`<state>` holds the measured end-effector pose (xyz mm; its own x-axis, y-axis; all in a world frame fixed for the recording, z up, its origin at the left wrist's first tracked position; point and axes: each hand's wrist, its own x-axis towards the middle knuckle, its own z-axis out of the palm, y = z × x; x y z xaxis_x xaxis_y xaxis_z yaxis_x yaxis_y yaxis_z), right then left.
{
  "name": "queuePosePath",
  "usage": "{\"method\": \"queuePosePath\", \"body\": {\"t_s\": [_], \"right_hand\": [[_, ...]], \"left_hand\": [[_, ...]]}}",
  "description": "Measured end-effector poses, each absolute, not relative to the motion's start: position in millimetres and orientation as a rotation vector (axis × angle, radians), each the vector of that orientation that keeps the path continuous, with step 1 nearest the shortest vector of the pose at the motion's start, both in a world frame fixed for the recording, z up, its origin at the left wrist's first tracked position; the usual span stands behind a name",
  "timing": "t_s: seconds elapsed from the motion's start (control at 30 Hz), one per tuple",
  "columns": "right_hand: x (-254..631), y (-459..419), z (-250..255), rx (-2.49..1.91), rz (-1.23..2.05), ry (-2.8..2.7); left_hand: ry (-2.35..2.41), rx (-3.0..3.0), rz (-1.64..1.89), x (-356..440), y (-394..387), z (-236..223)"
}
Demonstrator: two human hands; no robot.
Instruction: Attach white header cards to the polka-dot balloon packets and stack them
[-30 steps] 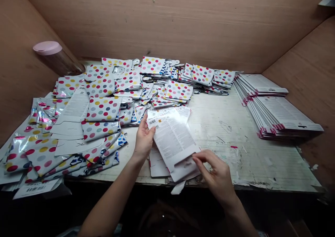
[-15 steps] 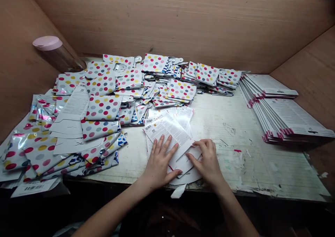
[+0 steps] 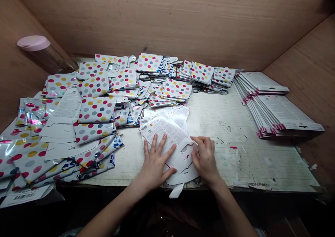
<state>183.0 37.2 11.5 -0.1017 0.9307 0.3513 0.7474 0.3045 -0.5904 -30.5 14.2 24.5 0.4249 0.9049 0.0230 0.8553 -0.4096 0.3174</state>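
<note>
Polka-dot packets (image 3: 96,109) lie piled at your left. Your left hand (image 3: 155,163) is flat, fingers spread, on the printed card (image 3: 169,128), which rests on other cards (image 3: 183,113) at the centre of the table (image 3: 227,125). Your right hand (image 3: 205,158), fingers curled, meets the card's right edge; whether they pinch it cannot be determined. Stacked cards (image 3: 285,113) lie at far right.

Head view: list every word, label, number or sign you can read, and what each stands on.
No word, brand or number is legible.
Printed card under the left hand: barcode and square code; fine print too small.
Stacked cards at right: print too small.
Sheet at lower left: barcode; characters above it blurred.
Pale card among dotted packets: print too small.
</note>
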Motion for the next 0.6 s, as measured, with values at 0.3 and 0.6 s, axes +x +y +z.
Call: {"method": "queuePosePath", "body": {"t_s": [0.3,0.6], "right_hand": [[184,48,-4,-1.282,0.536,-1.924],[181,56,0,-1.381,0.436,-2.156]], "left_hand": [[1.469,2.439,0.270,-29,12,27],[1.565,2.453,0.347,-22,11,13]]}}
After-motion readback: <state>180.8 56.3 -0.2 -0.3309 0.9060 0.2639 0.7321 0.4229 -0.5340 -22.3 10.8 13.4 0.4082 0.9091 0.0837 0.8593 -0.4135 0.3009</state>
